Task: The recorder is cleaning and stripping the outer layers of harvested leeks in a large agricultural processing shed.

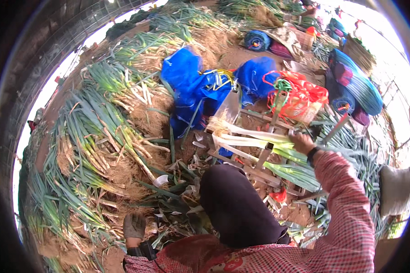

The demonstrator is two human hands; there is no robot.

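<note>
My right hand is closed around the upper part of a leek, which lies in a metal frame. More leeks lie beside it, their white stalks to the left and green leaves under my right forearm. A tuft of pale roots is at the frame's left end. My left hand, in a grey glove, is low on the left near a pile of rooted leeks. I see nothing held in it.
Blue mesh bags lie beyond the frame. A red plastic bag sits at its far right, near rolled blue netting. Leek leaves cover the ground at right. My dark-clad knee is close before the frame. A person is far back.
</note>
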